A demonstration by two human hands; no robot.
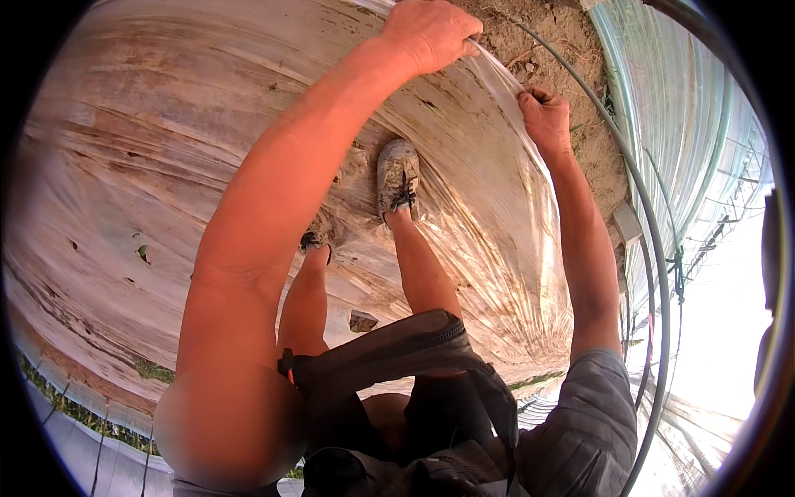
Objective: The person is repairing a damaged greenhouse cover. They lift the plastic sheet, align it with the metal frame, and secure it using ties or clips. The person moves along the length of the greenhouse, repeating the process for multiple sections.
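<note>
A wide sheet of clear plastic film (497, 190), streaked with brown dirt, spreads over the ground under my feet. Its edge is pulled taut between my two hands. At the top, my left hand (432, 35) is closed on this edge, with the fingertips partly hidden. Lower and to the right, my right hand (546, 120) pinches the same edge between thumb and fingers. Creases fan out across the film below my right hand.
Bare soil (580, 74) runs along the film's right side. A grey hose or pipe (642, 190) curves past my right arm, near a block (627, 222). Translucent greenish sheeting (679, 108) rises at the right. A stone (362, 321) lies on the film near my legs.
</note>
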